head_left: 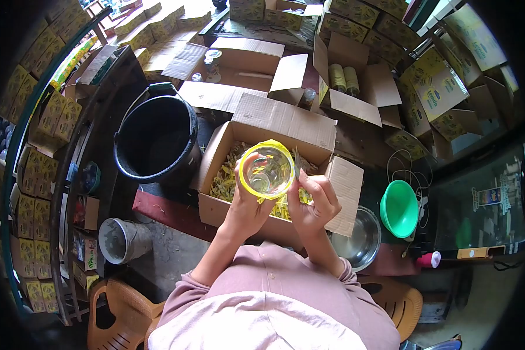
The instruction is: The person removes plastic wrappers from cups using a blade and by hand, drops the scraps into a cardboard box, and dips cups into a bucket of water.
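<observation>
Dark-red bench (163, 209), open brown cardboard box (217, 211) at twelve o'clock. Above it, my left hand (246, 214) cups a clear, round, yellow-rimmed container (265, 177), likely slick, best held round its side; my right hand (313, 205) pinches a thin grey strip (297, 163) at its three o'clock.

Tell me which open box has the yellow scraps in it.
The nearest box, under the left hand; the rear left box holds containers instead.

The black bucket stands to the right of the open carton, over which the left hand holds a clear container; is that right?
Not quite: the head view shows the black bucket to the left of the open carton, over which the left hand holds a clear container.
</observation>
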`<state>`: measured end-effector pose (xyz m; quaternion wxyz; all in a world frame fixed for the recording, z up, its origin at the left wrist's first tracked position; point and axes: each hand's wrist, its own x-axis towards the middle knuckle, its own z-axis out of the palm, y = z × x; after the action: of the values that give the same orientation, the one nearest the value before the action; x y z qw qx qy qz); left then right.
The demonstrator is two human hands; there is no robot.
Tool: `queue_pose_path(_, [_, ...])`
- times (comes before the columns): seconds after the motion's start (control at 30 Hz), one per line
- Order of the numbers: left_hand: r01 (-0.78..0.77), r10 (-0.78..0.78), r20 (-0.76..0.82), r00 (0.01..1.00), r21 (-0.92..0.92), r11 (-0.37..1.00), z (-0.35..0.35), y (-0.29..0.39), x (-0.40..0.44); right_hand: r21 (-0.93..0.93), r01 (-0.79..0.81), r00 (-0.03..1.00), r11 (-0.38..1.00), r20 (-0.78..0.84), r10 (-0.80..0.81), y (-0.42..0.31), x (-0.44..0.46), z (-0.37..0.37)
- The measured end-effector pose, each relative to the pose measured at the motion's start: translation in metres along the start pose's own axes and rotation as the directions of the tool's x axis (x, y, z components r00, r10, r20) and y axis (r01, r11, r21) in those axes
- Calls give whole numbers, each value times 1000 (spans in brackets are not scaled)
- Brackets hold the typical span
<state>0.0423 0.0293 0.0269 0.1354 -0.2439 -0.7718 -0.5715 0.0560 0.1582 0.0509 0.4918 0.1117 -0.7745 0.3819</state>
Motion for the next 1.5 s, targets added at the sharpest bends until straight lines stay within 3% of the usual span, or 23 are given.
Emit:
queue_pose_path(0.37, [-33, 30, 92, 995, 33, 999, -6, -3, -2, 104, -54, 998, 993, 40, 50, 10, 7, -3])
queue_pose_path(0.5, [-10, 11, 48, 999, -19, 1000, -7, 1, 0, 137, -63, 997, 989, 59, 55, 13, 3, -5])
queue_pose_path(0.77, [-80, 73, 102, 992, 59, 995, -9, 1, 1, 93, -30, 999, 995, 45, 26, 13, 5, -6])
queue_pose_path(0.87, [-19, 13, 190, 982, 27, 999, -12, 4, 1, 107, -31, 997, 994, 67, 24, 17, 7, -8])
queue_pose_path(1.07, [98, -33, 290, 956, -213, 972, -13, -4, -1, 149, -52, 992, 987, 118, 35, 18, 12, -11])
queue_pose_path(1.17, [243, -113, 296, 948, -452, 858, -12, -3, 0, 154, -62, 990, 986, 135, 41, 16, 13, -12])
queue_pose_path(1.4, [280, -124, 292, 948, -590, 757, -11, -3, 0, 166, -93, 984, 982, 168, 64, 14, 14, -13])
queue_pose_path(1.5, [176, -52, 240, 969, -531, 829, -8, -2, 3, 197, -139, 979, 970, 177, 105, 14, 13, -13])
